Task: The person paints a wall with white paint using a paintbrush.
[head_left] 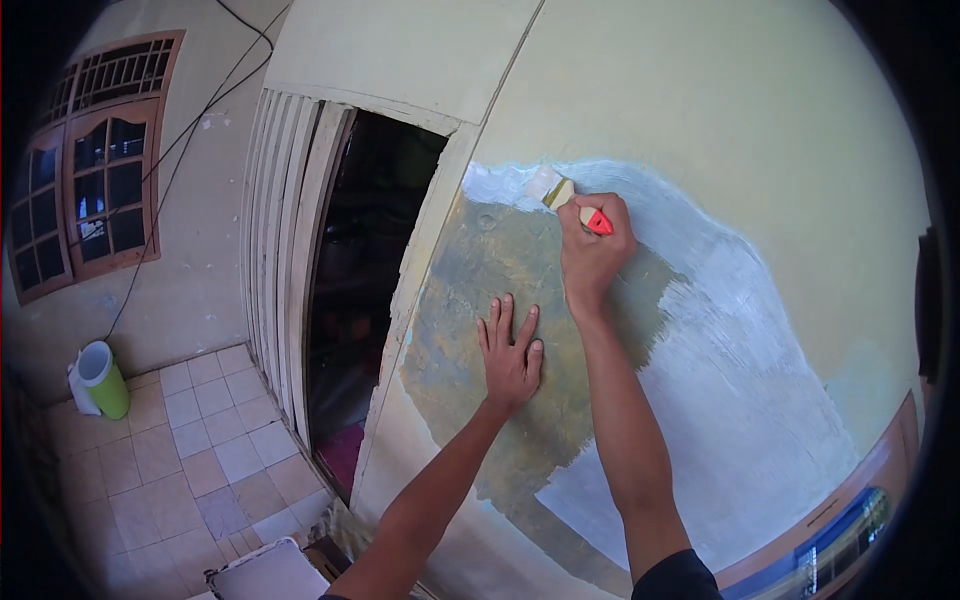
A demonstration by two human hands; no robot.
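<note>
My right hand [597, 245] grips a paintbrush [563, 194] with a pale handle and a red tip. Its bristles, covered in white, press against the wall at the upper edge of a bare grey patch [470, 270]. Fresh white paint [720, 400] coats the wall to the right of that patch and runs in a band along its top. My left hand [512, 362] lies flat on the grey patch with its fingers spread, holding nothing.
Left of the wall is a dark doorway [370, 240] with a folding slatted door [275, 200]. A green bin [103, 380] stands on the tiled floor [160, 480]. A white-topped object [268, 573] sits at the bottom. A wooden-framed window [110, 160] is at far left, with cables hanging nearby.
</note>
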